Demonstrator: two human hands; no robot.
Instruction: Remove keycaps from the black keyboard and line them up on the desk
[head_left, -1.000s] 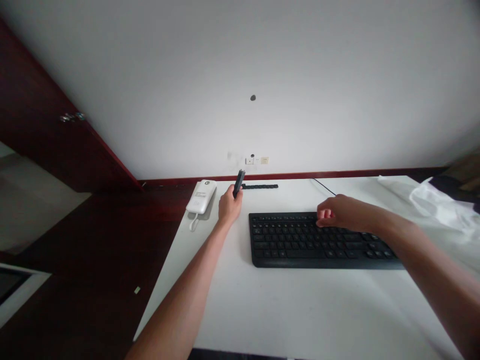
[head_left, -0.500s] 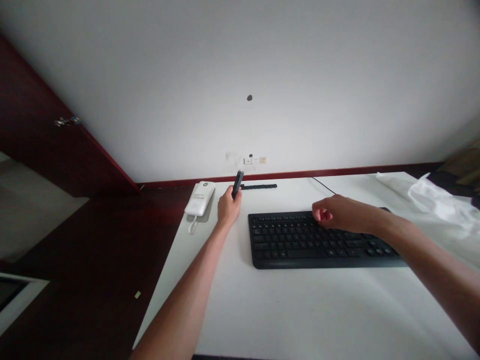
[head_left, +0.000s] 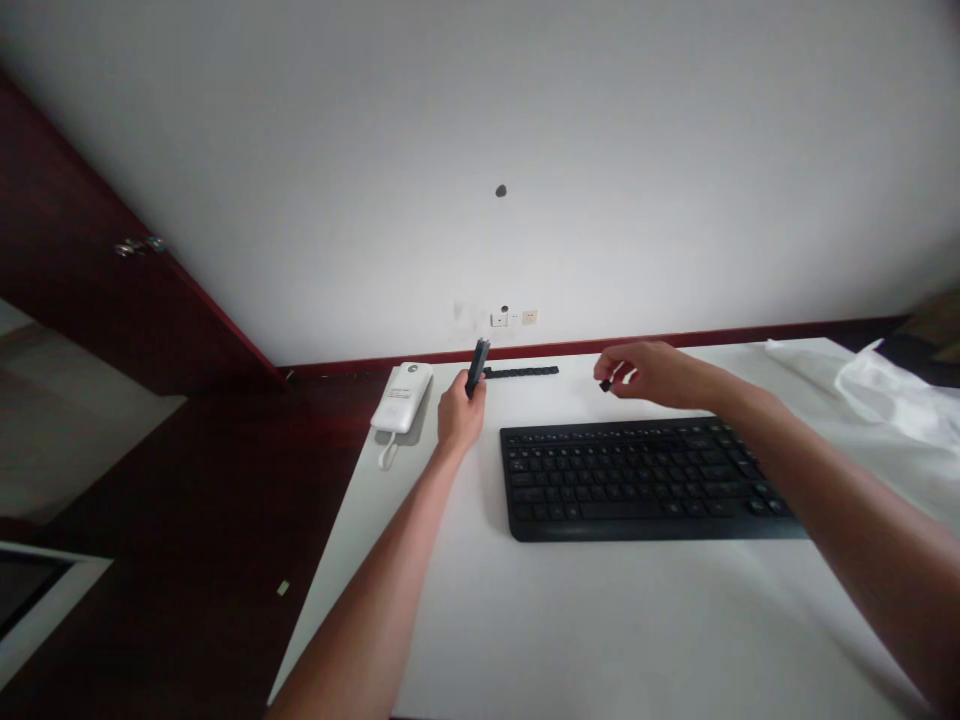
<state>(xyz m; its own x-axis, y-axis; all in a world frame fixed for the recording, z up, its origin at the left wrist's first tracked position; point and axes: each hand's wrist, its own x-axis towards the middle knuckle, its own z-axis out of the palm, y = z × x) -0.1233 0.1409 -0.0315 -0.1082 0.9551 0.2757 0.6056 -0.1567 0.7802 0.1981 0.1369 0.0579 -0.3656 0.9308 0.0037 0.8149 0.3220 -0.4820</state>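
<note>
While the left hand (head_left: 459, 412) grips one tool (head_left: 476, 368), the right hand (head_left: 654, 374) pinches one black piece (head_left: 605, 385).

Just one cam here, head-worn. Looking forward and steeply down from above the near side of the white rectangular table (head_left: 600, 620), fairly close over the tabletop. Facing the far pale-grey wall (head_left: 675, 180), with the black plastic keyboard (head_left: 622, 490) right of centre. Near enough to get the bare left hand (head_left: 459, 412) and bare right hand (head_left: 656, 375) mid-shot. Pretty wide too, reaching the dark red wooden door (head_left: 67, 225) far left and crumpled white translucent sheet (head_left: 892, 400) far right.
</note>
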